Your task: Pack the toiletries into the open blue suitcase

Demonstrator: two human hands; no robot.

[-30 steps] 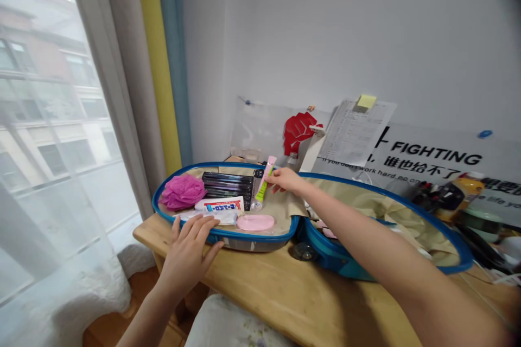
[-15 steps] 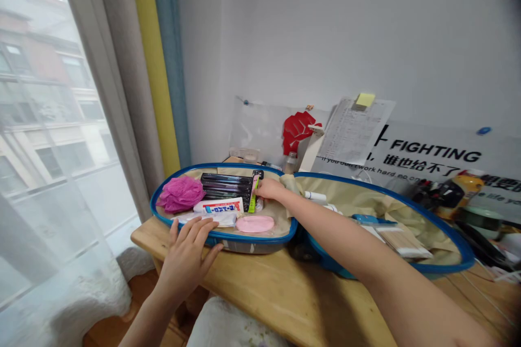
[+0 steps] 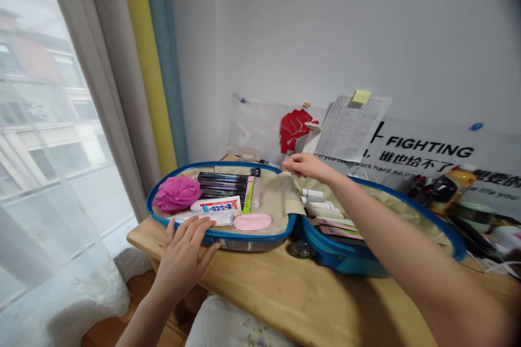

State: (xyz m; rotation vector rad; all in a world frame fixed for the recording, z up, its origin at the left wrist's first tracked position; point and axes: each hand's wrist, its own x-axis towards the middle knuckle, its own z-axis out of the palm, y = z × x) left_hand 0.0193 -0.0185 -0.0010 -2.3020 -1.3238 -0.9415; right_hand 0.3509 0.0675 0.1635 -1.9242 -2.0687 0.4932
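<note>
Suitcase [image 3: 252, 245], lying open on the wooden desk [image 3: 301, 303], one half left, one half right.
The left hand [image 3: 183, 252], fingers spread, rests on the near rim gripping nothing; heavy pressure there could tip that half and slide its loose contents. The right hand [image 3: 307, 167], loosely curled above the fabric flap [image 3: 291, 195] (anything inside, I cannot tell), might catch it. Counted: one pink pouf [image 3: 178, 193], one toothpaste tube [image 3: 215, 205], one green-and-pink strip [image 3: 248, 198], one pink case [image 3: 252, 222], at least three white tubes [image 3: 312, 193].

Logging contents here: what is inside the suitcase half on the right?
White tubes, pink-and-green packets and a black item show; whatever the right forearm covers cannot be seen.
</note>
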